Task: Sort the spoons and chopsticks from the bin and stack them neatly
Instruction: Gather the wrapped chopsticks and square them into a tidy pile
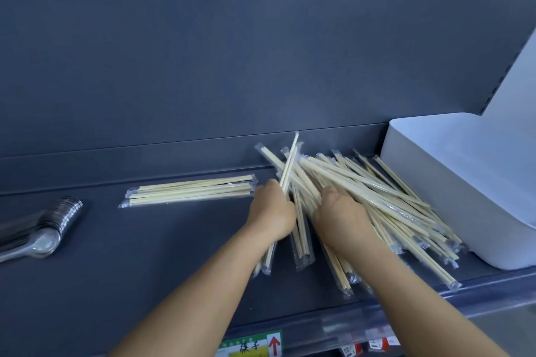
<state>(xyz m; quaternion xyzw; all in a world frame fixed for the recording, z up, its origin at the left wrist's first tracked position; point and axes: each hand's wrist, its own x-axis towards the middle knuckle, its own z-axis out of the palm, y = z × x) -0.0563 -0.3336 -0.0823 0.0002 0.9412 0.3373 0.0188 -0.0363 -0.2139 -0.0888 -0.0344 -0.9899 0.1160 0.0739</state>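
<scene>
While both hands work in the loose pile of wrapped chopsticks [362, 197], a tidy stack [190, 191] lies apart to the left on the dark shelf [145, 255].

The left hand [272, 213] is closed around a few wrapped pairs, one pointing up to the back panel. The right hand [343, 211] presses on the pile; how its fingers grip I cannot tell. Clear plastic spoons [43, 229] are nested at far left, and the white bin [464, 182] stands just right of the pile.

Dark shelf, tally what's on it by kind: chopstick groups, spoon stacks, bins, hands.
Groups of wrapped pale wooden chopsticks: 2, a neat row and a loose heap
Stacks of clear plastic spoons: 1
White plastic bins: 1
Bare hands: 2, left, right
Total: 6
</scene>
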